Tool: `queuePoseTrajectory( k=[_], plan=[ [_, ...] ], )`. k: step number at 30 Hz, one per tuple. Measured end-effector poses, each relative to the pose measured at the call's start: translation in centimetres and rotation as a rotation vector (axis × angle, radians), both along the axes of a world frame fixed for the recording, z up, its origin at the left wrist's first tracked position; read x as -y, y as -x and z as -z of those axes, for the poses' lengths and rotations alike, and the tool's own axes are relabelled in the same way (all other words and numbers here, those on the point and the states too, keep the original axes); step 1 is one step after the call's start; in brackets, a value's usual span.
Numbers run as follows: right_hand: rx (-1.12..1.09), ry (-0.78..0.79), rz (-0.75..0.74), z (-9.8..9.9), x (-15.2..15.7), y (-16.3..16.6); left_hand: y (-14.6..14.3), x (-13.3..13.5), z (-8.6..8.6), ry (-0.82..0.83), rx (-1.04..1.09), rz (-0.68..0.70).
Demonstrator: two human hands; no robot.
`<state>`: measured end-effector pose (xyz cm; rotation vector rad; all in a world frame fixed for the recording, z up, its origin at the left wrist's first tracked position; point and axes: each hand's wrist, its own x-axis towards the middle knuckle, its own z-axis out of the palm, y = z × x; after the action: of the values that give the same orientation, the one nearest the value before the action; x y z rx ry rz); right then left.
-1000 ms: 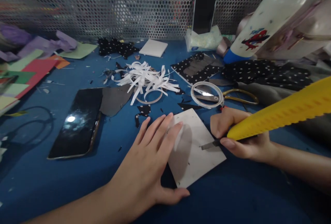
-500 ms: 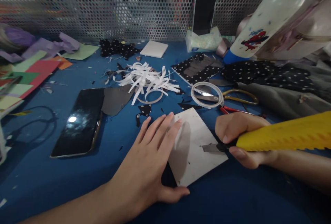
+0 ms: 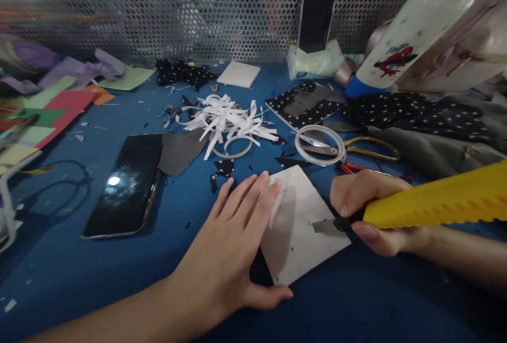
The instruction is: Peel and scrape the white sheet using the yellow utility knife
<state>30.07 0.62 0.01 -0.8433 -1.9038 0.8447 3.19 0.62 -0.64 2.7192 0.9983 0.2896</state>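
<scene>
A square white board [image 3: 303,221] lies flat on the blue table in front of me, with a few dark specks on it. My left hand [image 3: 237,237] rests over its left edge, fingers stretched out, thumb beside the near corner. In my right hand [image 3: 374,211] is a yellow box cutter [image 3: 439,197], gripped close to its black tip. The cutter's blade [image 3: 325,225] points left over the right part of the board. Whether the blade touches the surface I cannot tell.
Behind the board lie white paper strips [image 3: 225,118], a tape roll [image 3: 320,160], and scissors [image 3: 376,147]. A phone [image 3: 127,189] lies at left; another phone [image 3: 319,10] stands at the back. Polka-dot fabric [image 3: 420,116] and a white-and-blue bottle [image 3: 404,42] are at right.
The whole view has shifted slightly, so everything sits a little further right. Both hands, the box cutter and the board hold nearly the same places relative to each other.
</scene>
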Motion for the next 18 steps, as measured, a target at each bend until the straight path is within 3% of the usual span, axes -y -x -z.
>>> queuePoseTrajectory(
  k=[18],
  plan=[
    [0.111,0.032,-0.016,-0.07,-0.15,-0.11,0.14,-0.1,0.15,0.005,0.006,0.007]
  ],
)
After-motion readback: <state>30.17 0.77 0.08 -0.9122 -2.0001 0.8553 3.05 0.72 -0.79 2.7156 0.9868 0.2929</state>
